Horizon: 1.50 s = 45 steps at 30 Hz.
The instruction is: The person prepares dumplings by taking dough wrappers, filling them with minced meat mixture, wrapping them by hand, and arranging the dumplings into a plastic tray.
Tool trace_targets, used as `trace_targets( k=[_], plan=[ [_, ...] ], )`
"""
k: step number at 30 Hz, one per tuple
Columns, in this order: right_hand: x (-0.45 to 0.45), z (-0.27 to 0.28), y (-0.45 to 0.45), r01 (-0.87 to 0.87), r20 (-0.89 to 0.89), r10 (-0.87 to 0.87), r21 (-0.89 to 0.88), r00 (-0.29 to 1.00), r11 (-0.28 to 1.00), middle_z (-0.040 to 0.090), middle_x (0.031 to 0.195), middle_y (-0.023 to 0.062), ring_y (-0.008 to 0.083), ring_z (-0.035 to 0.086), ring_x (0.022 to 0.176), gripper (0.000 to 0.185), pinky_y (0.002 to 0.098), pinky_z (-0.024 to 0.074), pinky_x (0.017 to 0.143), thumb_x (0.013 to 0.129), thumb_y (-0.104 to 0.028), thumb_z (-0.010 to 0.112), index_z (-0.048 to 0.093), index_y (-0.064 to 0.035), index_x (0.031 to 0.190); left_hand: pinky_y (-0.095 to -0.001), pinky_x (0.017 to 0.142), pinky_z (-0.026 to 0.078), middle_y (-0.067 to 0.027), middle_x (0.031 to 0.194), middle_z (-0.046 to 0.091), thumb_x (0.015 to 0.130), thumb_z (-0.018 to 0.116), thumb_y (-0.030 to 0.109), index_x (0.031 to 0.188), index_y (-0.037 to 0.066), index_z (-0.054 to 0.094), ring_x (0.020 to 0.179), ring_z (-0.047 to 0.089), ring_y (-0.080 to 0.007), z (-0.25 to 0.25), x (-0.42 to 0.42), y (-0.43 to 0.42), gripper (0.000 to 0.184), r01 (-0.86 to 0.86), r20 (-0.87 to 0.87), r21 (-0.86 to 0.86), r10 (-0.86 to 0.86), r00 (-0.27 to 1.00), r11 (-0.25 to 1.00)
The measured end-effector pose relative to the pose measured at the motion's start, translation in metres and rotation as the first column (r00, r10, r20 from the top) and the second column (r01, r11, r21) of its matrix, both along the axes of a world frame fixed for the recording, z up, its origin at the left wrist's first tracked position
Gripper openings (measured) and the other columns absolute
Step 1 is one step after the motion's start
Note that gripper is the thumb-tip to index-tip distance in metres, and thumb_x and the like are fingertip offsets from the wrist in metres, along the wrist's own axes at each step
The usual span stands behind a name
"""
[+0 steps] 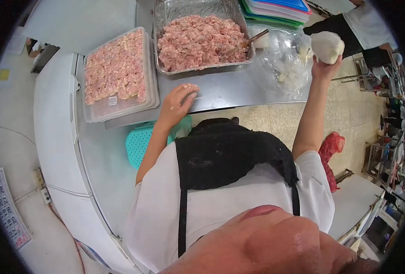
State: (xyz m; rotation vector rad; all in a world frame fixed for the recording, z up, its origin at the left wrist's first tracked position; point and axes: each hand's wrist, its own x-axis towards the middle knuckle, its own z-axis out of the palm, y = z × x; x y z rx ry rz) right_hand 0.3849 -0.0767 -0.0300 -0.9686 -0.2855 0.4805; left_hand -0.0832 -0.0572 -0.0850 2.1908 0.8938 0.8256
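Raised at the upper right, my right hand [326,68] is wrapped round a large pale, whitish lump [327,46]. My left hand [179,102] hovers by the front edge of the metal table [211,93], its fingers curled together with bits of meat on them; whether they hold anything is hidden. Beyond it stands a metal tray [202,69] of minced meat [195,41], with a brown-handled utensil [252,39] stuck in at the right. At the left, stacked clear plastic trays [101,112] carry rows of small meat-filled pieces [115,68].
A clear plastic bag [287,68] lies on the table's right part. Coloured boards [275,13] are stacked behind it. A turquoise basket [138,145] is below the table at left, a red mesh bag [329,160] at right. Another person [371,23] stands at the upper right.
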Motion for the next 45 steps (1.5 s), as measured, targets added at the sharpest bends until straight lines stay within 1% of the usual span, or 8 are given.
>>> trace_targets(
  k=[6,9,11,15,23,29,36,45],
  plan=[
    [-0.078,0.05,-0.006,-0.295,0.085,0.283,0.205,0.955,0.933,0.047,0.134,0.0109,0.0302,0.045,0.124,0.059,0.0498,0.0363,0.101,0.086,-0.05,0.046,0.044,-0.0137,0.133,-0.0339,0.085,0.047,-0.0106,0.099,0.064,0.082,0.061,0.008,0.101,0.005,0.064,0.095,0.061,-0.0267,0.006,-0.033,-0.002,0.019,-0.02,0.078,-0.053,0.024,0.997,0.998],
    [-0.12,0.015,-0.012,-0.286,0.48,0.321,-0.147,0.816,0.947,0.048,0.13,0.0161,0.0283,0.051,0.116,0.061,0.0414,0.0428,0.097,0.09,-0.042,0.048,0.039,0.001,0.133,-0.0327,0.087,0.046,-0.0092,0.104,0.064,0.084,0.062,0.01,0.106,0.004,0.063,0.097,0.061,-0.0229,-0.012,-0.047,0.006,0.023,-0.039,0.108,-0.221,0.064,0.992,0.974],
    [-0.178,-0.015,-0.021,-0.073,0.908,0.274,-0.265,0.318,0.962,0.051,0.126,0.0152,0.0258,0.052,0.114,0.072,0.0393,0.0426,0.095,0.072,-0.021,0.076,0.04,0.0018,0.13,-0.0323,0.089,0.045,-0.0097,0.112,0.061,0.084,0.064,0.015,0.114,0.004,0.058,0.101,0.059,-0.0212,-0.033,-0.051,0.017,0.031,-0.005,0.179,-0.404,0.084,0.98,0.915],
    [-0.241,-0.081,-0.037,-0.139,0.69,0.499,-0.647,-0.524,0.749,0.05,0.132,0.0124,0.0334,0.047,0.121,0.078,0.0447,0.0394,0.096,0.068,-0.02,0.077,0.04,-0.0102,0.136,-0.0331,0.094,0.043,-0.0151,0.128,0.05,0.08,0.071,0.028,0.133,0.006,0.041,0.113,0.053,-0.0231,-0.045,-0.04,0.016,0.065,0.047,0.152,-0.637,0.065,0.986,0.77],
    [-0.252,-0.095,-0.022,-0.445,0.401,0.913,-0.807,0.069,0.388,0.053,0.122,0.018,0.0307,0.056,0.106,0.066,0.0363,0.0471,0.085,0.08,-0.028,0.07,0.04,-0.0087,0.136,-0.0438,0.1,0.037,-0.0215,0.127,0.045,0.066,0.08,0.026,0.136,0.009,0.038,0.118,0.043,-0.0394,-0.062,0.013,-0.001,0.083,-0.058,0.021,-0.281,0.067,0.998,0.958],
    [-0.261,-0.034,-0.032,-0.459,0.63,0.775,-0.672,0.058,0.581,0.049,0.124,0.0203,0.0345,0.055,0.105,0.055,0.0366,0.0485,0.082,0.084,-0.031,0.065,0.045,-0.0087,0.131,-0.0422,0.1,0.036,-0.0213,0.126,0.046,0.066,0.078,0.024,0.131,0.01,0.043,0.117,0.045,-0.0387,-0.012,0.011,-0.008,0.075,-0.084,0.096,0.113,0.074,0.993,0.99],
    [-0.227,-0.071,-0.012,-0.192,0.608,0.744,-0.794,-0.276,0.577,0.05,0.121,0.0199,0.037,0.055,0.106,0.041,0.0424,0.0471,0.085,0.086,-0.033,0.061,0.053,-0.0109,0.119,-0.0388,0.086,0.045,-0.0203,0.122,0.046,0.067,0.076,0.022,0.118,0.011,0.052,0.102,0.053,-0.0361,-0.031,0.011,0.003,0.057,-0.012,-0.084,-0.364,-0.02,0.996,0.931],
    [-0.229,-0.053,-0.017,-0.13,0.679,0.661,-0.723,-0.32,0.679,0.052,0.115,0.0164,0.0335,0.055,0.101,0.031,0.0413,0.0472,0.085,0.083,-0.024,0.063,0.056,-0.0094,0.109,-0.0381,0.087,0.046,-0.0218,0.129,0.042,0.074,0.065,0.004,0.091,0.005,0.054,0.106,0.054,-0.0347,-0.044,0.019,0.003,0.02,0.122,0.025,-0.071,-0.12,0.992,0.99]
  ],
)
